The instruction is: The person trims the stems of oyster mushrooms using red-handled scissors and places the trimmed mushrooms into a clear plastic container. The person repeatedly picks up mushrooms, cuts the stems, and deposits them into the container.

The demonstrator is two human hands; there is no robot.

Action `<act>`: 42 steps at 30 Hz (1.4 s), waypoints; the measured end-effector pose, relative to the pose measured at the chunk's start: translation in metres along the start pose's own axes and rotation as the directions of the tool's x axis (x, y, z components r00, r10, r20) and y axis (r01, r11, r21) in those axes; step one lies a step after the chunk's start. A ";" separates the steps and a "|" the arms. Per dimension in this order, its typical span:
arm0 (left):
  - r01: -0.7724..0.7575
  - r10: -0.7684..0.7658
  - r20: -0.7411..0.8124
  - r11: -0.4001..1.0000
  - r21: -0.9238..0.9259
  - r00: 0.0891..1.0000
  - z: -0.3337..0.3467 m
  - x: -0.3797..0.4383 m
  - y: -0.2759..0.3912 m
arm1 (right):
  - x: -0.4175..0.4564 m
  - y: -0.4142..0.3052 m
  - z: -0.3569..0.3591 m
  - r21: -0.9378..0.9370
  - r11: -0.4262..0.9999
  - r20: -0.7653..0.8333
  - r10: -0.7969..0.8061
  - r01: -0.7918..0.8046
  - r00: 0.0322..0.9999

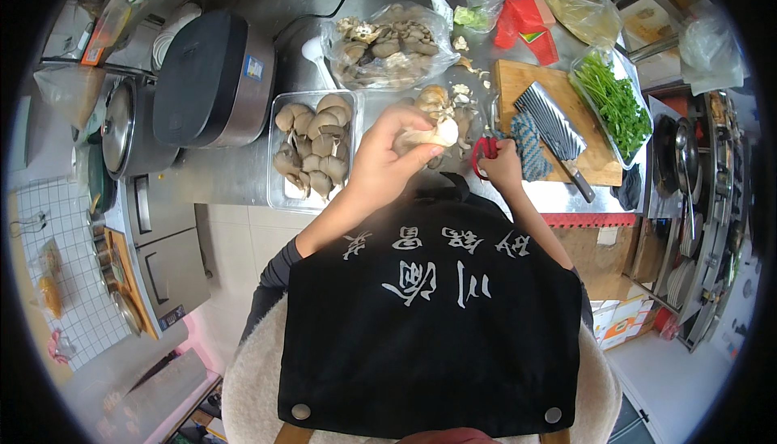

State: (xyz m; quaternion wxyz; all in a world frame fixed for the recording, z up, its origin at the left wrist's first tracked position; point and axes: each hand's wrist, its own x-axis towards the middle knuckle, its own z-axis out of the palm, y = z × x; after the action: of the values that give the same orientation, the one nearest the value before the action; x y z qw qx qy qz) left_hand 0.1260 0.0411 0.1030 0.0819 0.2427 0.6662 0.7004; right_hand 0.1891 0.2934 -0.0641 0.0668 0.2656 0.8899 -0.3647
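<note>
My left hand (394, 152) holds a pale oyster mushroom (445, 132) by its cap, stem end towards the right, over the steel counter. To its right, my right hand (504, 168) grips red-handled scissors (484, 155) near the counter's front edge; their blades are hard to make out. A clear tray of oyster mushrooms (315, 146) stands left of my left hand. Behind my hands lie an open plastic bag of mushrooms (394, 43) and cut-off mushroom bits (461, 93). More loose mushrooms and a brownish clump (433, 99) lie just past my left hand.
At right, a cleaver (549, 122) and a blue-grey cloth (530, 146) lie on a wooden cutting board (510, 80), beside a tray of leafy greens (613, 104). A white spoon (315, 55), a black-lidded appliance (203, 80) and a lidded pot (124, 125) stand or lie left. Red packaging (522, 25) lies behind.
</note>
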 end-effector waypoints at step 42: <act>-0.335 0.145 0.392 0.813 0.476 0.909 -0.016 0.014 0.001 | -0.092 -0.117 -0.157 -0.184 0.823 0.314 -0.469 0.538 0.825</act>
State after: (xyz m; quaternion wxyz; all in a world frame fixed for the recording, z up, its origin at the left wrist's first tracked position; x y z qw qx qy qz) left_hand 0.1070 0.0332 0.1069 0.0335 0.4553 0.7733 0.4399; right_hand 0.2182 0.2922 0.1500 0.1160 -0.0414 0.9526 -0.2783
